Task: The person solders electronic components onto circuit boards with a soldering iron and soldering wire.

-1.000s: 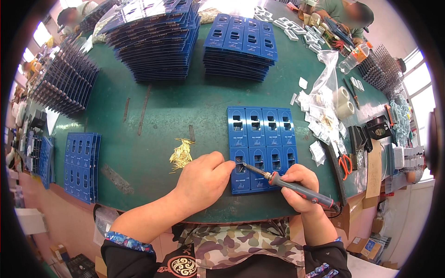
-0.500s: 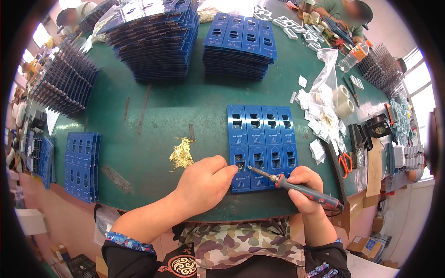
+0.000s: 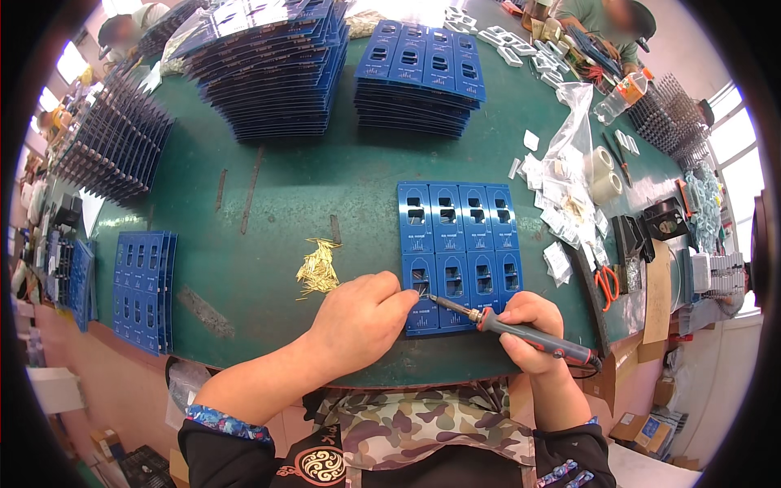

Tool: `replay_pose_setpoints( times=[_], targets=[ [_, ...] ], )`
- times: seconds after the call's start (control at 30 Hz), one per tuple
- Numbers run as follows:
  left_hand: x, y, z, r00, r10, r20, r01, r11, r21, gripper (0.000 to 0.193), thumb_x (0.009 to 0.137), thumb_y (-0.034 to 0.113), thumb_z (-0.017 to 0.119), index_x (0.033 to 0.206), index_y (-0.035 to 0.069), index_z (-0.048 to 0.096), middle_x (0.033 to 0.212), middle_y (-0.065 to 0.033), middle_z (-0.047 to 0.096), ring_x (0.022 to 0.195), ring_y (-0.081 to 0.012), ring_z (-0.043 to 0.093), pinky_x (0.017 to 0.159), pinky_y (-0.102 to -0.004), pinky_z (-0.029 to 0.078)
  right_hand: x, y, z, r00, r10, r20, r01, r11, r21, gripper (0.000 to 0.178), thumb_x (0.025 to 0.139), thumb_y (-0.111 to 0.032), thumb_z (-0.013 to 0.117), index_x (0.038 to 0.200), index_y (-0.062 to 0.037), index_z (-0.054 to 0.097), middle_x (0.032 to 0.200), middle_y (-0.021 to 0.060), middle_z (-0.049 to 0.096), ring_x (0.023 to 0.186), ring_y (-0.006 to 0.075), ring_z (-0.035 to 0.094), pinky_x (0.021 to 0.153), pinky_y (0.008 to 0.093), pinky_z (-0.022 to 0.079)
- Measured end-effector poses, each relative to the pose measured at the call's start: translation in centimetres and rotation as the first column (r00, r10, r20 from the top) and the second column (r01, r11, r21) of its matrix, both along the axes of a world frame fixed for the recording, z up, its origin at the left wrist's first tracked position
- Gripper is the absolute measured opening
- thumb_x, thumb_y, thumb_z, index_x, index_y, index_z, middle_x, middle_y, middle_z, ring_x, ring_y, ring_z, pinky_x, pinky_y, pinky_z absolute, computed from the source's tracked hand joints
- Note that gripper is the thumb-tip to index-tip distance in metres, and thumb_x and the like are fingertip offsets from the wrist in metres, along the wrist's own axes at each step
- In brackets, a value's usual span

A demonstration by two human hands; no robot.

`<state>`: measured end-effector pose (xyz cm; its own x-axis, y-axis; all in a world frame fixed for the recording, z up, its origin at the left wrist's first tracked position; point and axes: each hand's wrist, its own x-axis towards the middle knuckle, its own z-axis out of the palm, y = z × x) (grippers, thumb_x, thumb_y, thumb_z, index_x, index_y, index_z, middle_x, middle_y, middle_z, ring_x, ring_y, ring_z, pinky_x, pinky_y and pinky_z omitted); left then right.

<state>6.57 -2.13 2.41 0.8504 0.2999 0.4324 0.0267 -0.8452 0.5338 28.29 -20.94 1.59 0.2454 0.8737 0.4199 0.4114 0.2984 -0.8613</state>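
Observation:
A blue circuit board panel [image 3: 446, 240], made of several repeated sections with rectangular cutouts, lies flat on the green table in front of me. My right hand [image 3: 530, 329] grips the dark grey handle of a soldering iron [image 3: 541, 343]. Its tip touches or hovers just over the panel's lower left section. Beside that tip, my left hand [image 3: 358, 319] is pinched at the panel's left edge; whatever sits between its fingertips is too small to make out. A loose heap of thin gold-coloured pins [image 3: 319, 268] lies left of the panel, just beyond my left hand.
Tall stacks of blue panels [image 3: 272, 81] [image 3: 419, 89] stand at the back, more panels [image 3: 145, 293] at left. On the right are white pieces [image 3: 557, 203], tape rolls [image 3: 604, 175], orange-handled scissors [image 3: 607, 289] and a bottle [image 3: 625, 98]. Other people sit across the table.
The soldering iron has shifted slightly left and down, bringing its tip closer to my left fingertips. My left hand stays almost still at the panel's edge.

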Motion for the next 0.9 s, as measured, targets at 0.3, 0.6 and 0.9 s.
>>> replay_pose_setpoints(
  times=[0.3, 0.6, 0.9],
  targets=[
    [0.12, -0.02, 0.06, 1.000, 0.001, -0.017, -0.001, 1.000, 0.003, 0.019, 0.079, 0.003, 0.071, 0.097, 0.004, 0.066, 0.077, -0.0081, 0.056, 0.066, -0.0273, 0.059, 0.054, -0.0381, 0.048, 0.11, -0.09, 0.03, 1.000, 0.017, 0.008, -0.017, 1.000, 0.002, 0.022, 0.069, -0.006, 0.071, 0.090, -0.0011, 0.064, 0.073, 0.0114, 0.064, 0.059, 0.0226, 0.058, 0.053, 0.0322, 0.044],
    [0.01, -0.03, 0.13, 1.000, -0.010, -0.016, 0.010, 1.000, 0.002, 0.021, 0.076, 0.002, 0.071, 0.096, 0.004, 0.067, 0.077, -0.0080, 0.056, 0.066, -0.0270, 0.060, 0.055, -0.0380, 0.049, 0.03, -0.03, 0.13, 0.998, 0.012, -0.058, -0.011, 1.000, 0.022, 0.022, 0.069, -0.006, 0.070, 0.090, -0.0015, 0.064, 0.074, 0.0115, 0.064, 0.058, 0.0219, 0.057, 0.053, 0.0321, 0.043],
    [0.06, -0.03, 0.13, 0.999, -0.013, -0.044, 0.013, 1.000, 0.000, 0.020, 0.077, 0.003, 0.071, 0.097, 0.004, 0.067, 0.079, -0.0083, 0.056, 0.068, -0.0273, 0.060, 0.056, -0.0380, 0.049, -0.04, -0.02, -0.01, 1.000, 0.012, -0.012, -0.012, 1.000, 0.004, 0.022, 0.068, -0.006, 0.071, 0.089, -0.0020, 0.064, 0.072, 0.0115, 0.063, 0.059, 0.0233, 0.058, 0.053, 0.0327, 0.044]
  ],
)
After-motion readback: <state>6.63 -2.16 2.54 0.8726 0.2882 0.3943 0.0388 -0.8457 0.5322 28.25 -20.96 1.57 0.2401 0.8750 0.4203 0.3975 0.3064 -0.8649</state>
